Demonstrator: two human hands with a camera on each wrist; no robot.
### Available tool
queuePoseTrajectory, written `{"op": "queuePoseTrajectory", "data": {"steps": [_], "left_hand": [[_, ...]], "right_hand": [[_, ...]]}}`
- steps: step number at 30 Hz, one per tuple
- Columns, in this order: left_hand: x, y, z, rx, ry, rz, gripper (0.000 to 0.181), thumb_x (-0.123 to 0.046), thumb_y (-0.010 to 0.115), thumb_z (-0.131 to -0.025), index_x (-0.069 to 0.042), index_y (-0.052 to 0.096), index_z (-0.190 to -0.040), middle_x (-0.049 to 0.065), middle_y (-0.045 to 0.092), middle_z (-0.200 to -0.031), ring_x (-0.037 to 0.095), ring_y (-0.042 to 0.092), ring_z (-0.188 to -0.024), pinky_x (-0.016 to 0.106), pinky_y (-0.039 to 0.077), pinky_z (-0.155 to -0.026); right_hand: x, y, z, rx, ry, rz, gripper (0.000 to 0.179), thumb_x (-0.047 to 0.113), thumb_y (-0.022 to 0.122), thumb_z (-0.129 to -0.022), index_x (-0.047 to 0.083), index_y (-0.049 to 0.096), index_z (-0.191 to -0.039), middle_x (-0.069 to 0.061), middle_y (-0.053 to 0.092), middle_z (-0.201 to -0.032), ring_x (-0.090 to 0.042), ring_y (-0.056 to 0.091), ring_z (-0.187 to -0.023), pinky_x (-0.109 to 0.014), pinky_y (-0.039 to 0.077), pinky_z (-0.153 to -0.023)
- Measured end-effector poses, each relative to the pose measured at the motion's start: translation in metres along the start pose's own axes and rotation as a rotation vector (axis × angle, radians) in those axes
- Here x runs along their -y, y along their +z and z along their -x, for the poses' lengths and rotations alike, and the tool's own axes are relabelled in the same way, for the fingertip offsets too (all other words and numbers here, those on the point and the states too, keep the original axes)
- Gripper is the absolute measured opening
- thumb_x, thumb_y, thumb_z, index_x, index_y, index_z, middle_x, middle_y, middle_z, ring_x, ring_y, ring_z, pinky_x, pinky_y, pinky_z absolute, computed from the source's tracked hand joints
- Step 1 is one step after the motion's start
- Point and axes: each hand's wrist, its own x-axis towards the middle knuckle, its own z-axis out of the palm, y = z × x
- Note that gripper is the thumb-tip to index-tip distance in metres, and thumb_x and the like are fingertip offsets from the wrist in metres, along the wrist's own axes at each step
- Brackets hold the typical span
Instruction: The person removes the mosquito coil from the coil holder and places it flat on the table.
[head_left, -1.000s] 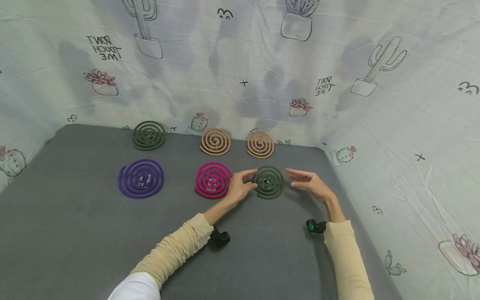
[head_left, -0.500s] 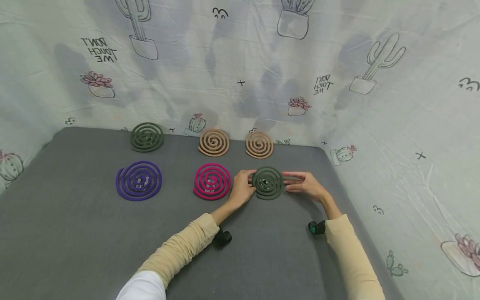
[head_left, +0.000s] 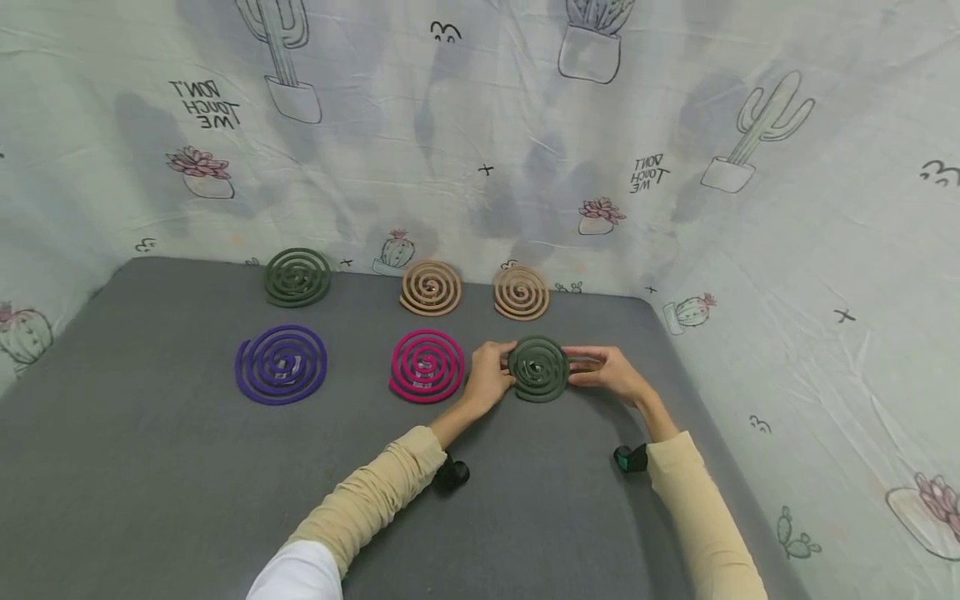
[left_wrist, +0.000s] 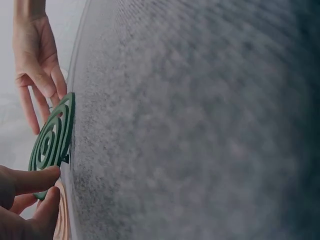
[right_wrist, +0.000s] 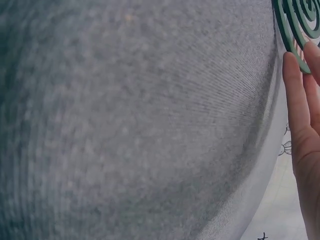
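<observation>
A green mosquito coil (head_left: 538,369) sits level between my hands near the table's right side; a small stand shows under it in the left wrist view. My left hand (head_left: 489,379) pinches its left edge. In the left wrist view that hand's bent fingertips (left_wrist: 50,175) are at the coil's rim. My right hand (head_left: 611,372) reaches in from the other side with fairly straight fingers. Its fingertips (right_wrist: 290,59) are right at the coil's rim in the right wrist view.
A pink coil (head_left: 427,333) lies just left of my left hand, with a purple coil (head_left: 247,392) farther left. Behind stand another green coil (head_left: 272,287) and two tan coils (head_left: 431,312) (head_left: 521,317). The grey table (head_left: 150,467) meets a cactus-print cloth (head_left: 480,108).
My right hand has moved left to the green coil's right edge, where a gap showed a second ago. My left hand has closed in on the opposite edge. The coil stays in place.
</observation>
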Motion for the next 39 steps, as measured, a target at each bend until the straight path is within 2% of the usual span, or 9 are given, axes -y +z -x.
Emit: {"op": "queuePoseTrajectory", "data": {"steps": [4, 13, 18, 23, 34, 39], "left_hand": [[0.0015, 0.0008, -0.0010, -0.003, 0.001, -0.007, 0.058, 0.026, 0.079, -0.081, 0.015, 0.068, -0.137, 0.035, 0.069, -0.125, 0.042, 0.072, -0.106, 0.038, 0.070, -0.084], [-0.0002, -0.0018, -0.0027, -0.008, -0.003, -0.026, 0.058, 0.024, 0.084, -0.078, 0.016, 0.069, -0.133, 0.031, 0.072, -0.114, 0.035, 0.071, -0.094, 0.034, 0.069, -0.077], [0.0001, -0.0028, -0.0028, 0.001, -0.018, -0.017, 0.057, 0.021, 0.086, -0.079, 0.016, 0.069, -0.134, 0.033, 0.072, -0.121, 0.037, 0.072, -0.098, 0.037, 0.069, -0.081], [0.0018, -0.0036, -0.0020, -0.008, 0.017, -0.029, 0.052, 0.018, 0.086, -0.082, 0.017, 0.070, -0.131, 0.033, 0.073, -0.128, 0.039, 0.074, -0.102, 0.044, 0.068, -0.088], [0.0081, -0.0060, -0.0051, -0.014, 0.049, -0.032, 0.044, 0.015, 0.088, -0.083, 0.019, 0.073, -0.125, 0.031, 0.075, -0.128, 0.042, 0.079, -0.106, 0.045, 0.069, -0.090], [0.0065, -0.0080, -0.0044, 0.000, 0.032, -0.017, 0.046, 0.013, 0.088, -0.084, 0.018, 0.073, -0.127, 0.031, 0.074, -0.131, 0.042, 0.079, -0.110, 0.046, 0.069, -0.092]], "right_hand": [[-0.0009, 0.0017, -0.0017, -0.012, -0.013, 0.010, 0.064, -0.017, 0.069, -0.097, -0.020, 0.043, -0.156, -0.043, 0.040, -0.162, 0.008, 0.069, -0.109, -0.021, 0.064, -0.095], [-0.0003, 0.0031, -0.0035, -0.025, -0.018, 0.042, 0.061, -0.016, 0.072, -0.097, -0.021, 0.048, -0.152, -0.044, 0.047, -0.157, 0.004, 0.071, -0.109, -0.021, 0.064, -0.094], [0.0009, 0.0031, -0.0029, -0.028, -0.005, 0.073, 0.061, -0.013, 0.074, -0.097, -0.019, 0.049, -0.153, -0.042, 0.049, -0.157, 0.001, 0.071, -0.112, -0.023, 0.065, -0.094], [-0.0009, 0.0033, -0.0028, -0.034, -0.002, 0.066, 0.060, -0.013, 0.073, -0.097, -0.020, 0.049, -0.152, -0.043, 0.051, -0.154, 0.002, 0.071, -0.109, -0.023, 0.065, -0.093], [-0.0058, 0.0057, -0.0050, -0.069, -0.021, 0.065, 0.058, -0.015, 0.074, -0.096, -0.021, 0.051, -0.150, -0.044, 0.061, -0.141, 0.005, 0.071, -0.100, -0.022, 0.066, -0.086], [-0.0062, 0.0059, -0.0059, -0.081, -0.020, 0.062, 0.057, -0.018, 0.072, -0.096, -0.022, 0.051, -0.148, -0.047, 0.060, -0.140, 0.006, 0.071, -0.098, -0.020, 0.066, -0.086]]}}
